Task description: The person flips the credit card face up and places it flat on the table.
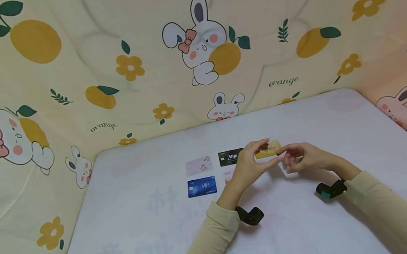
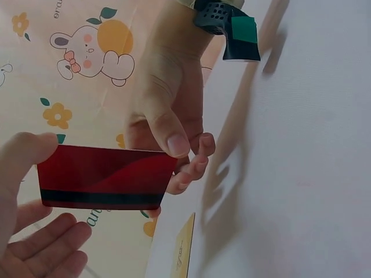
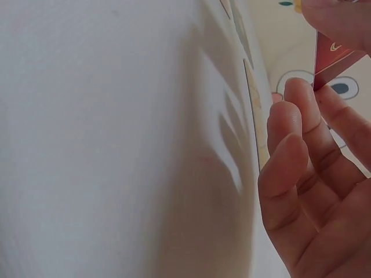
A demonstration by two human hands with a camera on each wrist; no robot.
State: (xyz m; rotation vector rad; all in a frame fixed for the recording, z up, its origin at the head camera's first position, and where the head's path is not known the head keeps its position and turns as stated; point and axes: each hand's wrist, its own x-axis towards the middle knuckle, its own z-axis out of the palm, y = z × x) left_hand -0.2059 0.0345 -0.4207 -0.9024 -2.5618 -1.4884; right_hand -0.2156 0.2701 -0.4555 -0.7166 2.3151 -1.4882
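A dark red card (image 2: 107,176) with a black stripe is held up above the table between my two hands. My left hand (image 1: 250,165) pinches one short end between thumb and index finger, its other fingers loosely bent. At the opposite end, my right hand (image 1: 308,157) pinches the card with thumb and index finger. The red card is seen nearly edge-on in the head view; a red corner of it shows in the right wrist view. Just behind the hands lies a gold card (image 1: 272,148), partly hidden by my left hand.
Left of my hands lie a pale pink floral card (image 1: 199,165), a black VIP card (image 1: 228,157), a blue VIP card (image 1: 202,186) and another pinkish card (image 1: 228,175), mostly covered by my left hand. The white table (image 1: 131,227) meets a patterned cloth (image 1: 161,62) behind.
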